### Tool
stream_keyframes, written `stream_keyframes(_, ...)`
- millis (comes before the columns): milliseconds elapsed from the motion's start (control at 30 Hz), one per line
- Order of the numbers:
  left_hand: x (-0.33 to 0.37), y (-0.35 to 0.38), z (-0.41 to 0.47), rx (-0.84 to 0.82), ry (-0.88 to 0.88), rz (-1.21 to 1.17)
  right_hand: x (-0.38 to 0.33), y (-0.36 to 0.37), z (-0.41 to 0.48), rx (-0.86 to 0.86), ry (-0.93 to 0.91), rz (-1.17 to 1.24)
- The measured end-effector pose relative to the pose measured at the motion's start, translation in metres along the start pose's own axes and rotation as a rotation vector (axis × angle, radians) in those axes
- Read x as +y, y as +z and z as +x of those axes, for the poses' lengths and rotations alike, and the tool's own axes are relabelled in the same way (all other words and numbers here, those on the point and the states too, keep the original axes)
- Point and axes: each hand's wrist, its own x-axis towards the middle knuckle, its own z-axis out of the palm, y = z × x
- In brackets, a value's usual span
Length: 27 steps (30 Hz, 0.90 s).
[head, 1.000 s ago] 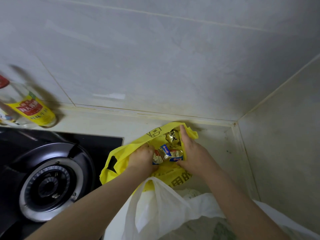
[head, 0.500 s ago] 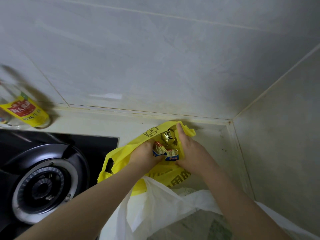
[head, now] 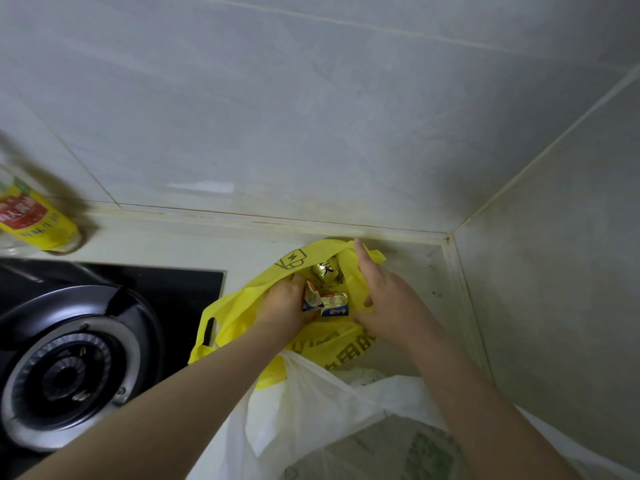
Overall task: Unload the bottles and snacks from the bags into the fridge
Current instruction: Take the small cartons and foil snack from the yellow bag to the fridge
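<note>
The snacks [head: 325,299] sit in the mouth of the yellow bag [head: 239,303] on the counter. The left hand [head: 289,303] clasps the blue-and-gold packets; the right hand [head: 384,299], fingers loosely spread, holds the rim back. Advice: secure every packet, then lift straight up clear of the rim.

A shopping bag [head: 242,299] sits on the counter [head: 166,244] in the corner where the back wall [head: 311,116] meets the side wall [head: 561,254]. Inside its mouth lie snack packets [head: 325,299], between the left hand [head: 287,306] and the right hand [head: 384,299] (both reach into the opening). A second bag [head: 311,410] lies in front of it, nearer the camera. Left of both is the gas burner [head: 65,368]; behind that, against the back wall, stands a bottle [head: 31,216].
</note>
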Motion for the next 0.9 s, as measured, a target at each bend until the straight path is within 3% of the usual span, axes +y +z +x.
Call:
stream_keyframes(233,0.007,-0.010,-0.001,-0.077,0.021,-0.100,0.006,-0.003,0.000,0.000,0.020,-0.040)
stream_keyframes(367,0.015,-0.015,-0.002,-0.019,0.166,0.025,0.009,-0.006,0.002,-0.028,0.004,-0.097)
stream_keyframes(500,0.024,-0.012,0.002,-0.063,0.251,0.082,0.010,-0.007,0.002,-0.086,0.005,-0.157)
stream_keyframes(900,0.031,-0.007,0.013,-0.130,0.207,0.144,0.016,-0.012,0.004,-0.195,0.024,-0.210)
